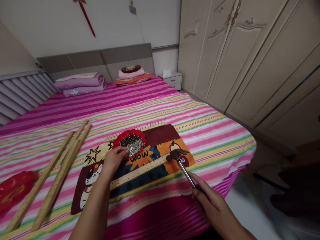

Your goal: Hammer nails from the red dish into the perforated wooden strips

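My right hand [208, 196] is wrapped around the handle of a claw hammer [185, 171]. The hammer's head is over the right end of a wooden strip with drilled holes [140, 171], where a few nails stand up. At the left edge of a red scalloped bowl [117, 142] is my left hand [116, 158], its fingertips pinched together at the heap of nails [133, 143] inside. Whatever the fingertips hold is too small to make out. Behind the bowl, another wooden strip [152, 125] bristles with a row of upright nails. A printed mat [172, 133] lies under these things.
Several drilled wooden strips [56, 173] lie on the striped bedspread [215, 133] to the left. Beside them is a red plastic dish [17, 190]. Folded bedding [82, 83] is by the headboard, and a wardrobe [225, 50] stands at the right.
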Motion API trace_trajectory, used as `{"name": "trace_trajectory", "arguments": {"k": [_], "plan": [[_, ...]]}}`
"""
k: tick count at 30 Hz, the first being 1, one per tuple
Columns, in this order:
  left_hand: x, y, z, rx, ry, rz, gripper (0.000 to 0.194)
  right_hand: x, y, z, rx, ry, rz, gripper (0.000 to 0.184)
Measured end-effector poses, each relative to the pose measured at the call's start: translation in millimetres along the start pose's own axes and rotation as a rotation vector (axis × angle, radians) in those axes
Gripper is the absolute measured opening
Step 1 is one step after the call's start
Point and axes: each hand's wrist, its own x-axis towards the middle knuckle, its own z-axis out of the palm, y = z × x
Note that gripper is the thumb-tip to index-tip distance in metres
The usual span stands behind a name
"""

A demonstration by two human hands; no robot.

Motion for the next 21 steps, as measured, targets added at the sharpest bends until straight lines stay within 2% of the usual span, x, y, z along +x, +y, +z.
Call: {"name": "trace_trajectory", "arguments": {"k": [2, 4, 8, 11, 14, 17, 21], "plan": [[-13.9, 2.4, -0.7, -0.242, -0.054, -0.087, 0.040, -1.0, 0.7, 1.7, 0.008, -0.017, -0.003, 0.049], [-28.1, 5.2, -0.9, -0.378, -0.082, -0.158, 0.047, -2.3, 1.5, 3.1, -0.009, -0.028, 0.000, 0.048], [-49.5, 5.0, -0.9, -0.491, -0.152, -0.280, 0.036, -4.4, 0.8, 5.0, -0.046, -0.032, 0.036, 0.048], [-58.7, 0.9, 1.4, -0.536, -0.215, -0.364, 0.036, -4.8, -2.0, 6.1, -0.018, -0.035, 0.044, 0.049], [-64.6, -4.2, 7.0, -0.520, -0.233, -0.383, 0.041, -4.6, -3.2, 7.0, 0.012, -0.029, 0.050, 0.048], [-67.6, -9.9, 15.2, -0.462, -0.209, -0.370, 0.042, -4.2, -2.8, 7.9, 0.041, -0.040, 0.084, 0.048], [-68.0, -15.9, 26.3, -0.384, -0.108, -0.288, 0.042, -3.7, -3.8, 8.3, 0.071, -0.047, 0.088, 0.048]]}}
